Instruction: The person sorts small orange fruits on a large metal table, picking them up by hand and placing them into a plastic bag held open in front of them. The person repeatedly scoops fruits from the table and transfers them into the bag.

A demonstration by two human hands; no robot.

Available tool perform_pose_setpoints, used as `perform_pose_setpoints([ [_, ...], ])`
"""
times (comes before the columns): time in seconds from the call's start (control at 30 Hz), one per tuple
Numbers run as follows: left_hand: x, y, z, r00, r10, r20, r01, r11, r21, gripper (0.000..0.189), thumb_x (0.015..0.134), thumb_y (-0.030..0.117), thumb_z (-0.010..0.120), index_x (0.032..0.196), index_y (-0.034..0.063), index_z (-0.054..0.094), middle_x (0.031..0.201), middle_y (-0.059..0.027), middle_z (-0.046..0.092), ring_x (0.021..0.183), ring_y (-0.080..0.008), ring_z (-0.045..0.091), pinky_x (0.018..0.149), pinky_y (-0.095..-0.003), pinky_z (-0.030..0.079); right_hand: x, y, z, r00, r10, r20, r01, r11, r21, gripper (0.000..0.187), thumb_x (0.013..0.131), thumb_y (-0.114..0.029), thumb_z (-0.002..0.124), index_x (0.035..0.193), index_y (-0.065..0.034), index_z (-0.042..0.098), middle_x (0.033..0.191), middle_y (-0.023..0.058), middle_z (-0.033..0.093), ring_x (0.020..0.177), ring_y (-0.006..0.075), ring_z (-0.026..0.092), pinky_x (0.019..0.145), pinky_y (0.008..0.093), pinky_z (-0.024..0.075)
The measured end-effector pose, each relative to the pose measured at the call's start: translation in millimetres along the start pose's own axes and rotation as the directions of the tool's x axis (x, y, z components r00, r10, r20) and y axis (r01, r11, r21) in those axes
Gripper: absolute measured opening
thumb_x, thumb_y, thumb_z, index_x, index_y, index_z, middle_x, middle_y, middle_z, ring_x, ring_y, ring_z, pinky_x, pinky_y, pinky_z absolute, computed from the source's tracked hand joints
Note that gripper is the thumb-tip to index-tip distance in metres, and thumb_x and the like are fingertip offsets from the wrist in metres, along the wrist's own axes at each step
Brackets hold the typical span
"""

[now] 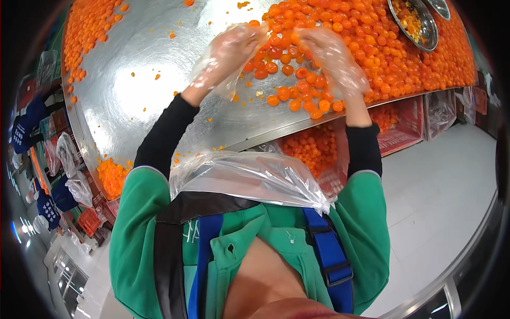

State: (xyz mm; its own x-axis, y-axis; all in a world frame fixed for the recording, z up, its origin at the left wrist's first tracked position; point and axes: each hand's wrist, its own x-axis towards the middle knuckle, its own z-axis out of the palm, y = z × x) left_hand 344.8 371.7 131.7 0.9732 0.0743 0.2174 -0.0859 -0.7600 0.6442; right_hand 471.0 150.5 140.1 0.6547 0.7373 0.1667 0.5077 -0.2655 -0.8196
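Note:
Round orange balls that look like egg yolks [382, 52] lie in a large heap over the right part of a steel table [151, 91]. My left hand [239, 44], in a clear plastic glove, is at the heap's left edge with its fingers bent; whether a ball is between them cannot be made out. My right hand [332, 56], gloved the same way and blurred, reaches into the near part of the heap, its fingertips among the balls. Between and below the hands, looser balls [305, 93] lie on the metal, with small orange bits around them.
A steel bowl [432, 44] with orange and whitish scraps rests on the heap. More balls [89, 28] lie at the far left, a pile of orange scraps [113, 175] at the near left corner. Red crates [414, 115] stand under the table. People in dark blue are at the left.

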Motion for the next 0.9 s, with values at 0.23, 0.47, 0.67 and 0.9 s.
perform_pose_setpoints([
  [0.23,11.3,15.1,42.9,0.952,-0.165,0.259,0.176,0.984,-0.02,0.029,0.086,0.028,0.069,0.104,0.0067,0.067,0.095,-0.014,0.068,0.084,-0.0295,0.066,0.075,-0.037,0.052,19.6,35.0,14.7,0.923,0.232,0.308,-0.123,0.934,-0.335,0.026,0.088,-0.019,0.061,0.11,-0.0052,0.063,0.096,0.0168,0.067,0.091,0.0239,0.065,0.079,0.036,0.0514],
  [0.47,-4.0,-20.3,17.9,0.695,-0.396,0.6,0.718,0.42,-0.555,0.031,0.095,0.025,0.061,0.112,-0.001,0.063,0.101,-0.0134,0.066,0.07,-0.0174,0.067,0.056,-0.0237,0.056,16.0,-0.4,28.8,0.919,0.147,0.366,0.013,0.916,-0.402,0.03,0.091,-0.018,0.06,0.117,-0.0045,0.062,0.113,0.0165,0.061,0.1,0.0299,0.063,0.082,0.0391,0.0503],
  [0.67,-21.6,-27.3,7.5,0.758,-0.143,0.636,0.528,-0.439,-0.727,0.039,0.099,0.025,0.055,0.127,-0.0017,0.052,0.111,-0.0197,0.063,0.089,-0.0266,0.071,0.066,-0.0286,0.063,12.6,21.0,42.1,0.953,0.17,0.25,-0.163,0.985,-0.046,0.032,0.091,-0.009,0.062,0.123,-0.0062,0.06,0.111,0.0134,0.062,0.1,0.0249,0.062,0.084,0.036,0.0499],
  [0.9,-34.8,13.4,5.0,0.701,-0.21,0.682,0.686,-0.062,-0.725,0.037,0.099,0.033,0.054,0.118,0.0019,0.058,0.099,-0.016,0.068,0.071,-0.0168,0.069,0.058,-0.022,0.056,-6.9,-43.1,28.1,0.88,0.311,0.359,-0.41,0.879,0.244,0.031,0.092,-0.012,0.063,0.122,-0.0046,0.061,0.101,0.009,0.065,0.086,0.0159,0.059,0.078,0.0294,0.0484],
])
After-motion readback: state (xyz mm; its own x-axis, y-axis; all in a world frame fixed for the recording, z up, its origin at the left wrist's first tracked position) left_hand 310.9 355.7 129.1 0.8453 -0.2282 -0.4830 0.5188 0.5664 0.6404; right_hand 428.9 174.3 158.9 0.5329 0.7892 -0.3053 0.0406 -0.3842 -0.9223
